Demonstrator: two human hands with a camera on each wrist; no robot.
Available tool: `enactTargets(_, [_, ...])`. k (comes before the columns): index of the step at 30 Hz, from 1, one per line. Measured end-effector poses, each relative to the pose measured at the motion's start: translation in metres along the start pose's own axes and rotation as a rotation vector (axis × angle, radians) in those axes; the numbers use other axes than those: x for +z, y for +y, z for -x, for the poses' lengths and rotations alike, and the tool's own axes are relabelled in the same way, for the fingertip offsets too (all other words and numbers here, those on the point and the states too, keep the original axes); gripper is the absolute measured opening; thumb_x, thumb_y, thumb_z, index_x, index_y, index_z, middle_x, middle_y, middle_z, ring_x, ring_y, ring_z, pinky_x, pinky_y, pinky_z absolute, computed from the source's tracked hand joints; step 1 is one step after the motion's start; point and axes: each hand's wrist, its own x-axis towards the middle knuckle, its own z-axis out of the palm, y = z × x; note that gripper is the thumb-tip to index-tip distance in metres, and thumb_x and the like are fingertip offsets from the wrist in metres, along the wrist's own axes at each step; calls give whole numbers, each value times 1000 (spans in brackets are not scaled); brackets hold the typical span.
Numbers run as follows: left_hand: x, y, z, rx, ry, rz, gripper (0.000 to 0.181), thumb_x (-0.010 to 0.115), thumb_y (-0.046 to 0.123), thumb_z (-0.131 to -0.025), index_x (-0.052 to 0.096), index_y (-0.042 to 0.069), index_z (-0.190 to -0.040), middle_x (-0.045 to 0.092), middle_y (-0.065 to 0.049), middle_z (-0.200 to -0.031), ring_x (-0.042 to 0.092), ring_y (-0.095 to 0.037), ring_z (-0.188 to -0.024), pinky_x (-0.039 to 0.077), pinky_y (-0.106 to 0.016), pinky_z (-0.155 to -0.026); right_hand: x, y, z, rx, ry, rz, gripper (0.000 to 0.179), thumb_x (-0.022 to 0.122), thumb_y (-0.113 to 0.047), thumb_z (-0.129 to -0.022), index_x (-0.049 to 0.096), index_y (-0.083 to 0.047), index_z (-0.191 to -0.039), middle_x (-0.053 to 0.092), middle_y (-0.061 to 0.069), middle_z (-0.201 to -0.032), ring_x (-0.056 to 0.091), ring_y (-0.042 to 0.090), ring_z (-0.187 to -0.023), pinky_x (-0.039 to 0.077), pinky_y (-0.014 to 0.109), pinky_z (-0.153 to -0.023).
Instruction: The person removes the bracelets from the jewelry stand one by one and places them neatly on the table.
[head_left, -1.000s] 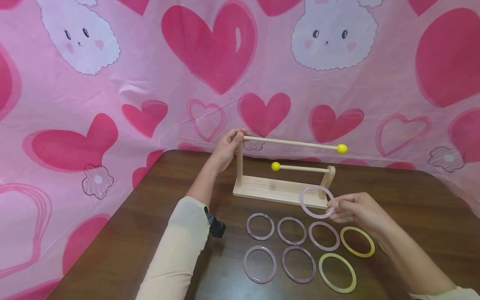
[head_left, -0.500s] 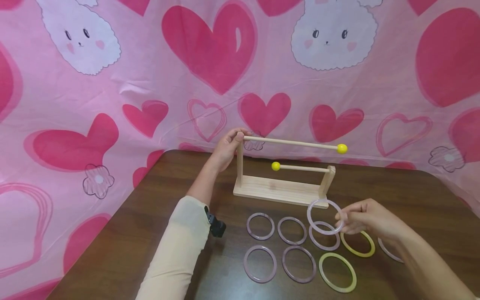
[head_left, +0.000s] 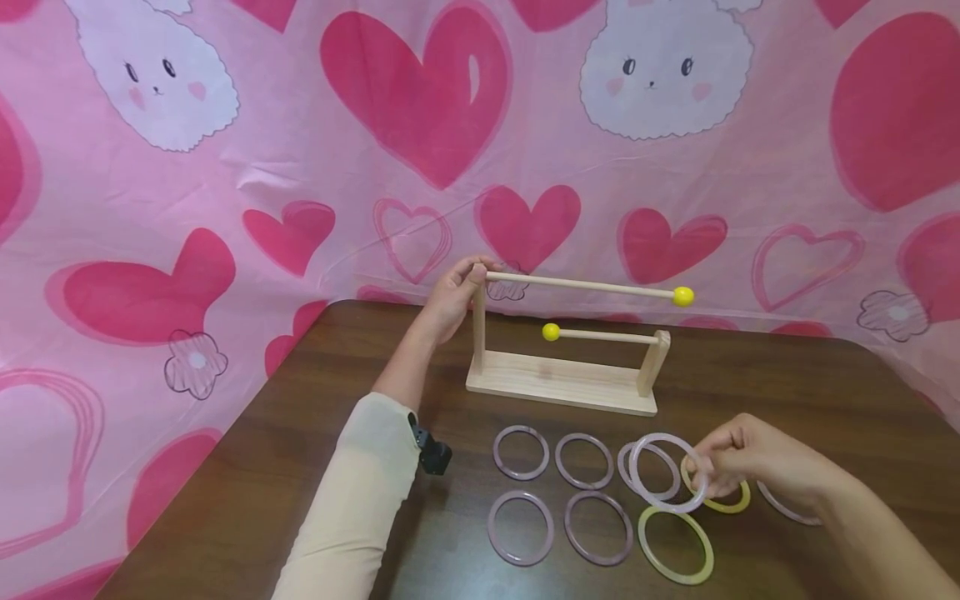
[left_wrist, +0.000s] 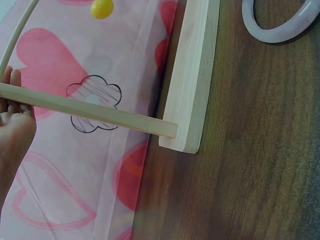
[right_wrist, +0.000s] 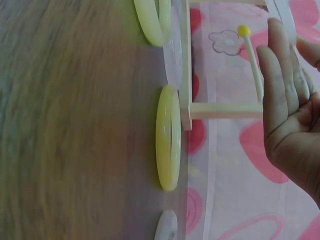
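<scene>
My left hand (head_left: 452, 300) grips the top of the taller post of a wooden bangle stand (head_left: 558, 382), thumb in front and fingers behind. The stand has two horizontal rods, each tipped with a yellow ball. In the head view, my right hand (head_left: 765, 458) pinches a pale lilac bangle (head_left: 669, 437) by its right side. That bangle is raised, overlapping another lilac bangle and a yellow one in this view. The right wrist view shows part of the held bangle (right_wrist: 282, 17) between thumb and fingers. Both rods of the stand are bare.
Several lilac bangles (head_left: 519, 429) lie in two rows on the dark wooden table (head_left: 337, 467), with yellow bangles (right_wrist: 162, 145) on the right. One more pale bangle (head_left: 783, 507) is partly hidden by my right forearm. A pink heart-print cloth (head_left: 360, 150) hangs behind.
My right hand has drawn back from the stand's front right corner, bringing the lilac bangle nearer and slightly right, over the bangles on the table. The left hand keeps its hold on the post.
</scene>
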Motion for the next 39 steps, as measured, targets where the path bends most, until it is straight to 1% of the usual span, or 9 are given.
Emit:
enactTargets(5, [0, 0, 0, 17, -8, 15, 18, 52, 36, -85, 57, 24, -97, 58, 9, -101, 43, -22, -101, 32, -29, -77, -7, 6, 6, -91, -120, -8, 23, 42, 13, -85, 65, 7, -85, 65, 4, -79, 57, 10, -75, 52, 36, -62])
enactTargets(11, [0, 0, 1, 34, -14, 26, 25, 55, 43, -79, 57, 24, -97, 59, 9, -102, 46, -13, -101, 31, -31, -84, -15, 12, 14, -142, -206, -16, 27, 38, 16, -85, 63, 9, -91, 66, 3, -83, 61, 10, -75, 52, 39, -57])
enactTargets(14, [0, 0, 1, 33, -12, 34, 27, 55, 43, -79, 57, 23, -97, 58, 5, -105, 46, -12, -99, 32, -30, -83, -18, 16, 17, -128, -232, -52, 27, 37, 17, -84, 62, 10, -92, 67, 8, -82, 61, 11, -74, 52, 40, -56])
enactTargets(19, [1, 1, 2, 24, -3, 37, 24, 53, 38, -82, 56, 21, -98, 57, 0, -107, 45, -16, -97, 33, -28, -79, -22, 16, 25, -59, -231, -18, 27, 39, 17, -84, 64, 7, -89, 67, 14, -78, 62, 10, -70, 52, 40, -55])
enactTargets(25, [2, 2, 3, 20, -6, 32, 20, 52, 37, -84, 56, 22, -98, 58, 6, -103, 45, -16, -94, 34, -27, -75, -27, 12, 38, 93, -255, -45, 23, 42, 11, -86, 64, 10, -90, 66, 16, -80, 62, 9, -69, 53, 32, -60])
enactTargets(28, [2, 2, 3, 20, -7, 32, 20, 52, 37, -83, 56, 23, -97, 58, 7, -101, 45, -12, -91, 34, -27, -74, -29, 16, 43, 101, -283, -68, 24, 41, 11, -86, 64, 11, -92, 64, 15, -84, 61, 9, -75, 53, 29, -62])
enactTargets(31, [2, 1, 2, 16, -8, 37, 20, 52, 37, -83, 56, 23, -98, 59, 8, -101, 45, -11, -90, 34, -26, -74, -31, 24, 46, 38, -328, -77, 26, 39, 13, -85, 64, 9, -92, 64, 15, -83, 61, 12, -78, 53, 34, -61])
enactTargets(35, [2, 1, 2, 5, -7, 31, 22, 52, 38, -83, 56, 23, -98, 59, 9, -101, 45, -12, -91, 33, -27, -74, -33, 34, 48, -107, -377, -102, 29, 37, 19, -81, 62, 9, -92, 66, 19, -78, 66, 14, -73, 52, 41, -53])
enactTargets(39, [2, 2, 2, 3, -1, 19, 23, 51, 38, -85, 57, 21, -100, 60, 7, -102, 46, -14, -97, 31, -31, -82, -34, 37, 53, -92, -386, -109, 28, 37, 20, -79, 61, 11, -91, 66, 20, -77, 67, 16, -71, 52, 42, -52])
